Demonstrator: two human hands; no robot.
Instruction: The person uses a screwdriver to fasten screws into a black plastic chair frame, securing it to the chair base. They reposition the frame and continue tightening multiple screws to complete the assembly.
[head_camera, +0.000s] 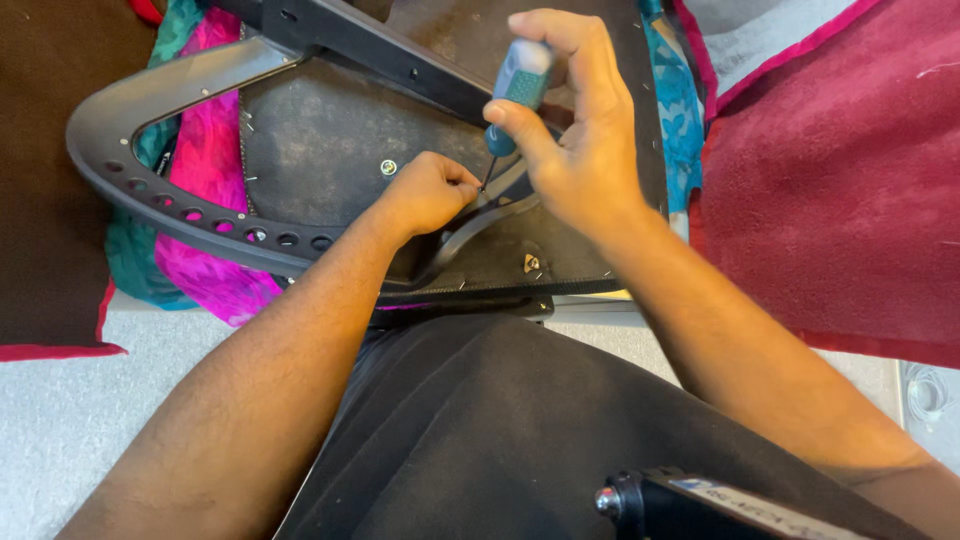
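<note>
One screwdriver (517, 95) with a blue handle stands nearly upright in my right hand (575, 150), fingers wrapped around it, tip on the dark chair underside (320, 150). My left hand (428, 190) pinches closed just beside the tip; I cannot tell what it grips.

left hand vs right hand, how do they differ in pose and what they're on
The left hand is curled into a fist, fingertips pinched low against the dark grey chair panel; the right hand is raised above it, wrapped around the blue-handled screwdriver. The left holds no tool; the right holds the screwdriver upright, tip down. Both meet at the same spot on the panel.
</note>
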